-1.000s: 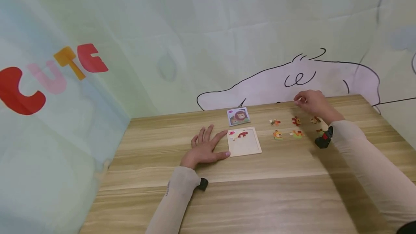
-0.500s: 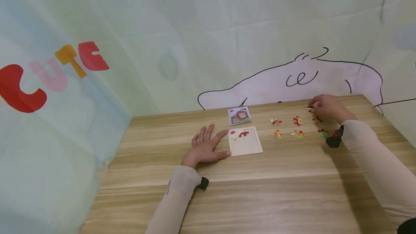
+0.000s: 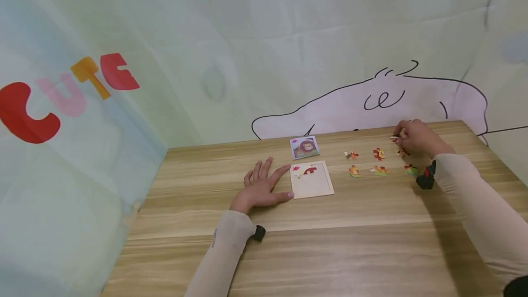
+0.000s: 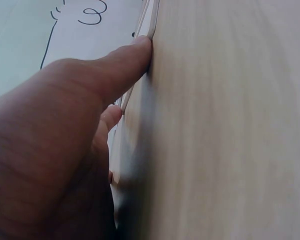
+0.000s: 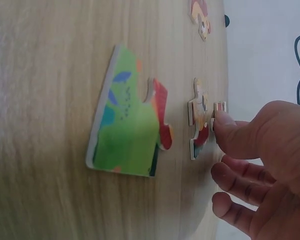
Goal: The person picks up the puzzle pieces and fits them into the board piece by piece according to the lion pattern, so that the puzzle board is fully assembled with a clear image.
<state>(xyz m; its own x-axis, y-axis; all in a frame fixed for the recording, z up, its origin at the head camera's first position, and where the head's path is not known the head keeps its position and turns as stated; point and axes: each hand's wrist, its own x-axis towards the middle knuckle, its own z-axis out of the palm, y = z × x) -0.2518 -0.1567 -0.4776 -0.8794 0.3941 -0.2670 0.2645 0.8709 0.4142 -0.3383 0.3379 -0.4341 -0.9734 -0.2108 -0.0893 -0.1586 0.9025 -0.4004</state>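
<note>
Puzzle piece [image 5: 220,106], red and pale, sits pinched in the right grip [image 3: 417,137], left grip [image 3: 260,191] spread.

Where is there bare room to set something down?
Bare: the near stretch of wooden table between the beige-sleeved forearms, its left end beyond the left hand, and a narrow strip between the square pale-wood puzzle tray and colourful jigsaw pieces. Crowded: far right, among those pieces near the right hand.
</note>
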